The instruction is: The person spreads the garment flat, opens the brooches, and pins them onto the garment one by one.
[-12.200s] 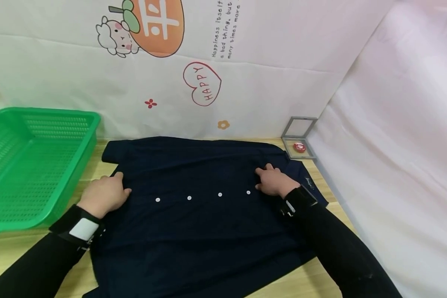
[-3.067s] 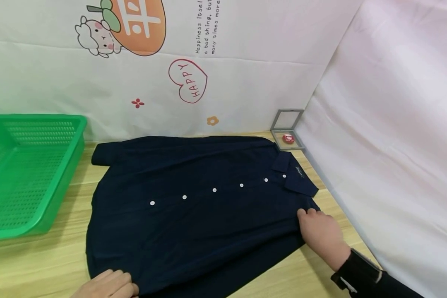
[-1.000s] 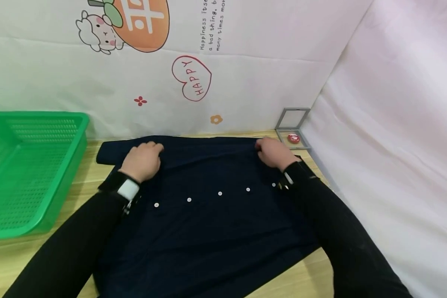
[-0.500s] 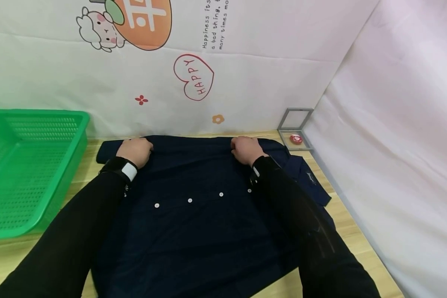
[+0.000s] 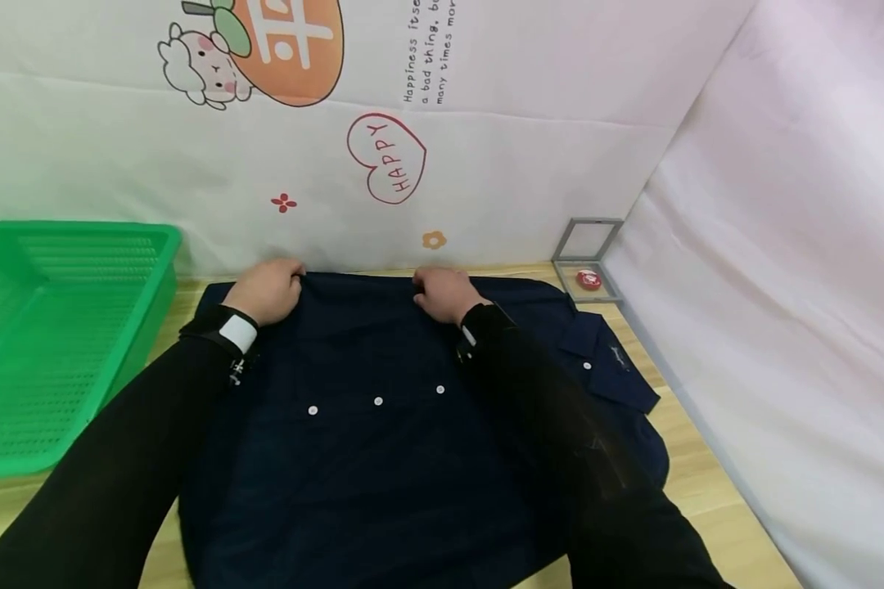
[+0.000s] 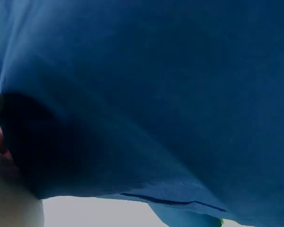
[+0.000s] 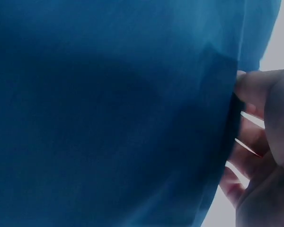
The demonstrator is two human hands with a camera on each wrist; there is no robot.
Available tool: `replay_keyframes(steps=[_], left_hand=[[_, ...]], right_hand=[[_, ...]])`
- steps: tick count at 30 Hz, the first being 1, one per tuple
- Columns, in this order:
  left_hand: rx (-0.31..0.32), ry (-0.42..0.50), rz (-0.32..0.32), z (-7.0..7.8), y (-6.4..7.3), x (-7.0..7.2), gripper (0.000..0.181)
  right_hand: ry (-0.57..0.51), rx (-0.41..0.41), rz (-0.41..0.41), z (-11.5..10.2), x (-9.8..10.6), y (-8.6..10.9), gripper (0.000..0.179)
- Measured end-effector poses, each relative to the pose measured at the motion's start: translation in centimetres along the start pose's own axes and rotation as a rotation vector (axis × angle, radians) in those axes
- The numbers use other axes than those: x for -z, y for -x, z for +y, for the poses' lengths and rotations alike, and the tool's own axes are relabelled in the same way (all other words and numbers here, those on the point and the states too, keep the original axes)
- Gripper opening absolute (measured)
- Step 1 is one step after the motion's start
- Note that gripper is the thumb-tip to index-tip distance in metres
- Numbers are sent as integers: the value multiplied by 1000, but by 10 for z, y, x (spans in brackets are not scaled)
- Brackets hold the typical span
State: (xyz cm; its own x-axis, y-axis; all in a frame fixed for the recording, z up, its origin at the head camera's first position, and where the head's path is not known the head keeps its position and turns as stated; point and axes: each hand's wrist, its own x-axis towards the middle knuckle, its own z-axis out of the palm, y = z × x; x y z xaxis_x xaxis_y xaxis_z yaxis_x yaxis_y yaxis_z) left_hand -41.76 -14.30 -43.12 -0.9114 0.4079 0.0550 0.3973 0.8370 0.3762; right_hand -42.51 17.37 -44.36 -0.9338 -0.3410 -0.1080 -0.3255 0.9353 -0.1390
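Note:
A navy button-up shirt (image 5: 354,483) lies front side up on the table, its collar (image 5: 622,368) toward the right and a row of white buttons across the middle. At the shirt's far edge, on the left, my left hand (image 5: 265,293) pinches the cloth. My right hand (image 5: 445,294) pinches the same edge nearer the middle. In the right wrist view the thumb (image 7: 255,87) lies on the near face of the cloth, with the other fingers behind its edge. The left wrist view is mostly filled by blue cloth (image 6: 156,94), and only part of the hand shows at its left border.
A green plastic basket (image 5: 164,286) stands on the left of the wooden table (image 5: 729,507). In the back right corner is an open grey square frame (image 5: 588,222) with a red-and-white round piece (image 5: 588,280) in it. White printed cloth (image 5: 530,188) hangs behind, and plain white cloth on the right.
Seconds ago my hands held the shirt's near left and right sides. Since then both have moved to its far edge, the right hand sliding left along it. The collar is uncovered again.

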Motion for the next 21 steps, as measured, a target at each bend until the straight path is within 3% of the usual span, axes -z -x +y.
replay_keyframes(steps=[3,6,12,21], left_hand=[[17,13,-6,-1,2,0,35],[23,1,8,-4,4,0,32],[34,-29,25,-2,5,-3,26],[51,-32,16,-7,6,-10,25]], right_hand=[[3,4,-9,-4,-2,-6,27],[-1,21,-11,11,-3,-6,22],[-54,-32,-37,76,1,12,25],[-9,-125,-53,167,12,52,18]])
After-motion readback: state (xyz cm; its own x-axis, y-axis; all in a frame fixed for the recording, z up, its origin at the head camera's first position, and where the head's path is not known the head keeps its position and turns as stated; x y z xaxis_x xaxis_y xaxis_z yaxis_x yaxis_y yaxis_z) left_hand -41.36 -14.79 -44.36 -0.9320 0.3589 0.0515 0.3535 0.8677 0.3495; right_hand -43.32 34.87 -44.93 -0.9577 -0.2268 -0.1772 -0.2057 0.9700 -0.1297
